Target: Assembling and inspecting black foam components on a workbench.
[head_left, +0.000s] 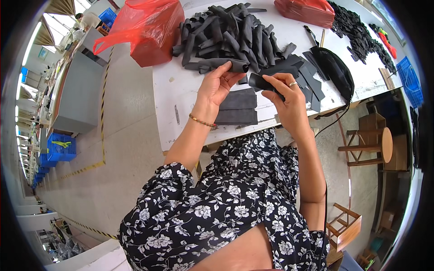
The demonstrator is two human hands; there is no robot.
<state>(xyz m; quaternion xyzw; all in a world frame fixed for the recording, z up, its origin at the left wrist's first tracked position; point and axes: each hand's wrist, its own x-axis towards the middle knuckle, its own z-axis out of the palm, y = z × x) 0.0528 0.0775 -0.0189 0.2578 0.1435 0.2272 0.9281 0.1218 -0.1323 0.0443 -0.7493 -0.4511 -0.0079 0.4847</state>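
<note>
My left hand [215, 86] is closed on a rolled black piece [238, 67] of thin, flexible sheet, its open end facing right. In my right hand [289, 98], thumb and fingers pinch a curled black strip [257, 81], held just right of the roll and apart from it. Beyond both hands lies a heap of rolled black pieces [228, 36] on the white table [169, 97]. Flat black pieces [236, 108] lie near the table's front edge below my hands. More flat black strips [309, 79] are spread to the right of my right hand.
A red plastic bag [153, 34] stands at the table's left, another red bag [307, 12] at the back. A black pouch [333, 70] with a cord lies right, near a pile of small black pieces [361, 34]. Wooden stools [386, 145] stand on the floor at right.
</note>
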